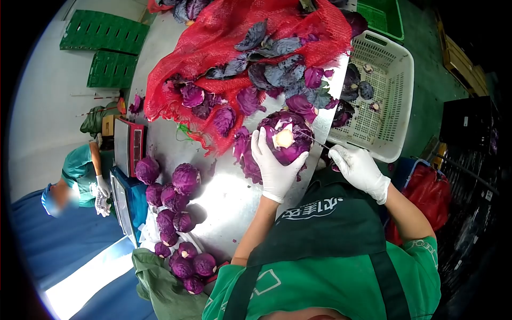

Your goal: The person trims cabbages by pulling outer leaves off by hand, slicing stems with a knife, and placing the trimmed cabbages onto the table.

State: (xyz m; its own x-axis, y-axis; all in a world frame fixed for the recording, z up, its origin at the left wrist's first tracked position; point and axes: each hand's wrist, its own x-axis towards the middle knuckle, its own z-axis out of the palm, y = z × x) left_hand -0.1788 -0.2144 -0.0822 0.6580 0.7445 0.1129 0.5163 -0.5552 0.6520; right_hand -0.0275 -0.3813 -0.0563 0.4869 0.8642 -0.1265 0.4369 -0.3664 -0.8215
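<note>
My left hand [274, 165], in a white glove, grips a red cabbage [290, 138] from below, its pale cut stem facing up. My right hand [360, 169], also gloved, is closed around the handle of a thin knife [314, 140] whose blade tip reaches the cabbage's stem side. Both hands work over the edge of a shiny metal table [229, 197]. Loose purple outer leaves [282, 74] lie just beyond the cabbage on a red mesh sack [213, 42].
Several trimmed cabbages [176, 202] lie in a row at the table's left. A white plastic basket [394, 101] holding leaf scraps sits at the right. A scale [129, 144] and green crates [106, 48] are at the left. Another person in green [80, 176] works across.
</note>
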